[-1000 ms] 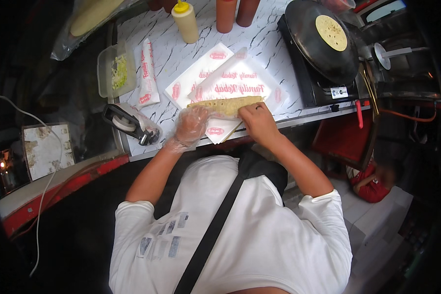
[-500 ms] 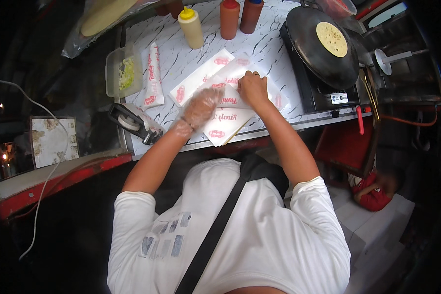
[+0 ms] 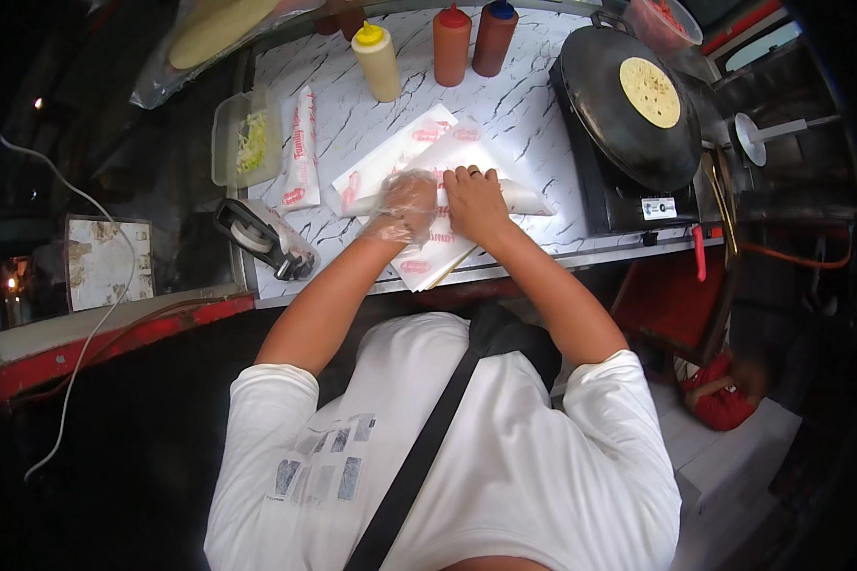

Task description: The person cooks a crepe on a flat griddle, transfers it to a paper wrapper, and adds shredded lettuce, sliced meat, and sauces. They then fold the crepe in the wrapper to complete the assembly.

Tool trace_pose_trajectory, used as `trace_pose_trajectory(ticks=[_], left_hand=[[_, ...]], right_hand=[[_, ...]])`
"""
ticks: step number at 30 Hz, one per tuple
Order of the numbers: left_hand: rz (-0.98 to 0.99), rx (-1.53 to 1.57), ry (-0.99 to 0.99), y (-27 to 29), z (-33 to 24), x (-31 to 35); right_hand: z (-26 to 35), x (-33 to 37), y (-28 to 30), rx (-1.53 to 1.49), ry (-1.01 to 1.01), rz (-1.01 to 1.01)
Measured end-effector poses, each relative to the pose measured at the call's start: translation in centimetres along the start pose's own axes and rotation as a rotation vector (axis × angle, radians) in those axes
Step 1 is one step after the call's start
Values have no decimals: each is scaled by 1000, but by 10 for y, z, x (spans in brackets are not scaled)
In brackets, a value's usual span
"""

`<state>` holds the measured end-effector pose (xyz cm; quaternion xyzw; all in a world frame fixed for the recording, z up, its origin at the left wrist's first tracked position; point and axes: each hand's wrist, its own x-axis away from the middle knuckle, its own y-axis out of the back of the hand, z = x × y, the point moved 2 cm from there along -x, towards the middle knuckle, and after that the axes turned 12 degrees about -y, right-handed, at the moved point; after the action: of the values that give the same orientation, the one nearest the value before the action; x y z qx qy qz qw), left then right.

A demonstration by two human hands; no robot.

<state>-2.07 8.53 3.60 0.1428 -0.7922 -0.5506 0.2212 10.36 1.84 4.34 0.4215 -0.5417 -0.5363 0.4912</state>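
Observation:
My left hand [image 3: 411, 202], in a clear plastic glove, has its fingers curled down on white wrapping paper [image 3: 462, 152] with red print. Beside it my bare right hand [image 3: 476, 202], a ring on one finger, presses its bent fingers on a rolled part of the same paper, whose end [image 3: 527, 198] sticks out to the right. What lies inside the roll is hidden. More printed sheets [image 3: 427, 262] are stacked under my hands, reaching the counter's front edge. A finished paper-wrapped roll [image 3: 301, 152] lies to the left.
Left stand a tub of shredded vegetables [image 3: 221, 143] and a tape dispenser [image 3: 257, 238]. Behind are a yellow-capped bottle [image 3: 379, 67], a red-capped one [image 3: 451, 48] and a blue-capped one [image 3: 494, 43]. A flatbread [image 3: 649, 92] rests on the black griddle [image 3: 609, 119]; a seated person [image 3: 724, 395] is lower right.
My hands have drawn together over the paper. My right hand has moved slightly left and down, and the paper now forms a roll beneath the fingers.

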Motion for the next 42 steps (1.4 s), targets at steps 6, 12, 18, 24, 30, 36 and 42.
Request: trace_pose_trajectory(ticks=[6,12,18,24,30,36,42], left_hand=[[113,-141,187,7,-5,8],[141,-200,336,21,-11,-3],[-168,-142,326,31,-8,66],[-159,1158,776,-17,39,127],[-522,1571,992,-39,64,113],[-685,392,496,-17,43,106],[-683,17,-39,-35,13,82]], right_hand=[[7,-10,8,21,-4,117],[13,20,3,23,309,-150],[14,20,-7,182,334,-360],[24,13,-2,265,400,-252],[45,10,2,322,414,-215],[48,8,-2,400,429,-278],[22,6,-6,215,461,-292]])
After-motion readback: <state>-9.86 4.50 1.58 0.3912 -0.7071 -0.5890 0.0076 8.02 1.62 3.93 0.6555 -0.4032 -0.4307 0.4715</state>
